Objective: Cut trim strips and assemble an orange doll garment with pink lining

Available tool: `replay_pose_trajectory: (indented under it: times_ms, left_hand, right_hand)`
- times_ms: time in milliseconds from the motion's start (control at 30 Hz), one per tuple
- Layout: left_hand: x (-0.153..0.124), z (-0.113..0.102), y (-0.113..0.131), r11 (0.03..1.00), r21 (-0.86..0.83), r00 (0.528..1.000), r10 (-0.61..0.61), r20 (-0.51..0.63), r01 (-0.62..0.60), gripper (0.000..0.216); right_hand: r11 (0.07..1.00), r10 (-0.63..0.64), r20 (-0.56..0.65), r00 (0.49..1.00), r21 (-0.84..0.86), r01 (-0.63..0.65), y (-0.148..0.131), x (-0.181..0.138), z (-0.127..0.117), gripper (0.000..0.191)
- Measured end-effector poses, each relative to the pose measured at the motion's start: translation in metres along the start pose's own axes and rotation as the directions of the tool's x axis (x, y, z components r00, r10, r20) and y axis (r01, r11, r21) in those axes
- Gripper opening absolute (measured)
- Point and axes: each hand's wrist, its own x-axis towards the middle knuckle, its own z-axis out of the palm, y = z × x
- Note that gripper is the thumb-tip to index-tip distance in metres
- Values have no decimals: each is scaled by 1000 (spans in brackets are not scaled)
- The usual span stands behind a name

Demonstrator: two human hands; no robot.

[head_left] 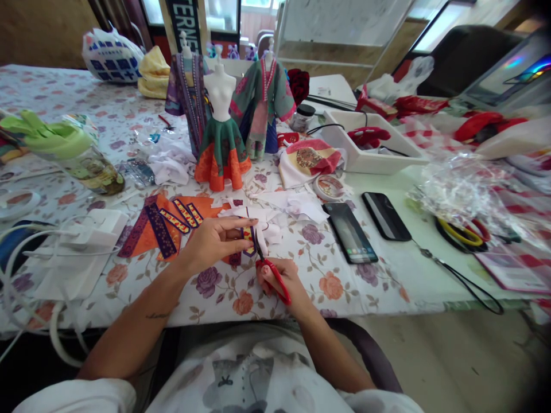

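While the right hand has its grip closed about red-handled scissors, the left hand pinches a yellow-and-purple patterned strip between thumb and fingers, at the blades' left side; whether the blades touch its edge cannot be told.

Hazards, as judged: fingertips nicked, the left hand's pinch being close beside the blades; strip cut crooked, should that pinch slip or the scissors turn; white scraps snagged, as they lie just behind the strip.

Surface: bench under a floral cloth, printed with purple and orange roses. Left of the left grip: orange fabric bearing purple and yellow strips; farther left, a white power strip with cables. Right of the right grip: one smartphone, screen lit; beyond it a second, black smartphone with wrist strap. Ahead of both grips: a white dress form in a green-and-orange skirt, two robed figures behind it; ahead and right, a tape roll and a white tray.

Room: whiteboard beyond the bench; pale floor below, right of the right grip.
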Motion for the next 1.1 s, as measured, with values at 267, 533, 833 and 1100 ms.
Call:
replay_pose_trajectory:
  times_ms: [267,533,833,1100]
  left_hand:
    - [0,0,-1,1000,1,1000,-3,6,3,44]
    - [-1,-2,-3,1000,30,1000,0,12,0,45]
    - [0,-1,-4,1000,3,1000,1,15,-1,45]
    - [0,-2,-6,999,34,1000,-9,15,9,47]
  right_hand:
    - [1000,-5,-8,1000,17,5,-2,0,2,56]
    - [1000,6,-7,1000,23,-6,4,-1,2,58]
    - [1000,-5,-36,999,-14,5,1,-2,5,58]
    - [1000,4,-35,999,5,-4,5,-3,4,58]
